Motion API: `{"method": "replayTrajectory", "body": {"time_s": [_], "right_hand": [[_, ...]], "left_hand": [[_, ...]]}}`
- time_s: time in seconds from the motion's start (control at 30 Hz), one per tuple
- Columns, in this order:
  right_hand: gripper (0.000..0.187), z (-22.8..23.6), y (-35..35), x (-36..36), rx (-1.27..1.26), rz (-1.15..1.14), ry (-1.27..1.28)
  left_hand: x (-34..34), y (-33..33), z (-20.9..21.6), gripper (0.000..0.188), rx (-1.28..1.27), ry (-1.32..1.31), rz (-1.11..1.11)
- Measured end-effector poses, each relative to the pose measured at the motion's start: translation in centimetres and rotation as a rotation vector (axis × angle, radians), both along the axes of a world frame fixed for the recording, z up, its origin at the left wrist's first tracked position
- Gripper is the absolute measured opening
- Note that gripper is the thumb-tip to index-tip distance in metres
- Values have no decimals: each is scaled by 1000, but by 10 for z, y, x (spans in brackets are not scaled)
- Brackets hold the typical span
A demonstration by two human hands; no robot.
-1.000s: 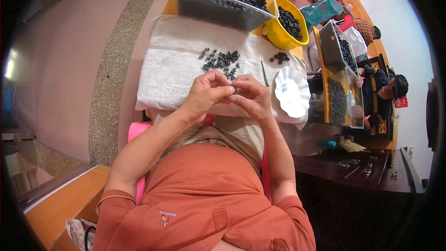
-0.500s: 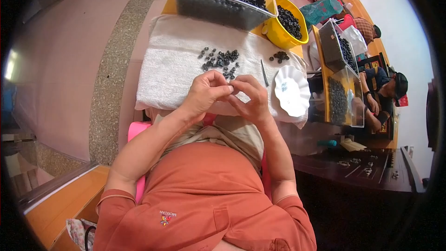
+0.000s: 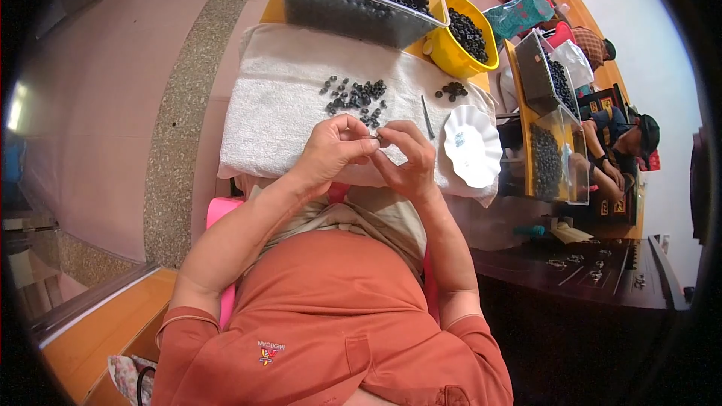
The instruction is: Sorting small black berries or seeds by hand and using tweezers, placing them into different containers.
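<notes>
A small dark piece (image 3: 378,135) sits where the fingertips meet, above the near edge of a white towel (image 3: 274,109). From my end, I see the left hand (image 3: 336,149) with thumb and forefinger drawn close together at the piece, and the right hand (image 3: 410,159) reaching it with the forefinger, its thumb a little apart. I cannot tell which hand has hold of it. Just beyond the hands I have loose black beads (image 3: 366,95) scattered on the towel. To the right lie a thin dark tool (image 3: 427,118), a scalloped white dish (image 3: 477,167) and, farther off, a smaller bead cluster (image 3: 452,91). At the far side I make out a clear bin (image 3: 342,16) and a yellow tub (image 3: 450,59), both holding black beads.
</notes>
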State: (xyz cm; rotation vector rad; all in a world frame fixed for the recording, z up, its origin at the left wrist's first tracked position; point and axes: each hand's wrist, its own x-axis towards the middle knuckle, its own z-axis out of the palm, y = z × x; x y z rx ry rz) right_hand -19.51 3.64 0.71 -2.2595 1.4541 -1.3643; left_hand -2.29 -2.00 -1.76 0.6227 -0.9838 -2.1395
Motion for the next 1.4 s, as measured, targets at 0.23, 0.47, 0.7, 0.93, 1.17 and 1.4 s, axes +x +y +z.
{"method": "replayTrajectory", "body": {"time_s": [0.23,0.47,0.7,0.93,1.17,1.4], "right_hand": [[36,1,0,0,-50,-7,66],[37,5,2,-2,-63,11,116],[30,4,4,-1,11,98,22],[30,4,1,0,67,92,-72],[33,-2,0,-2,30,82,-63],[29,27,-13,-36,-240,-249,36]], "left_hand": [[3,-3,1,19,11,1,-32],[4,-3,4,20,2,-14,-52],[4,-3,1,20,68,40,-84],[5,-7,6,20,90,41,-112],[5,-8,8,18,44,-13,-118],[1,1,6,16,53,-74,-54]]}}
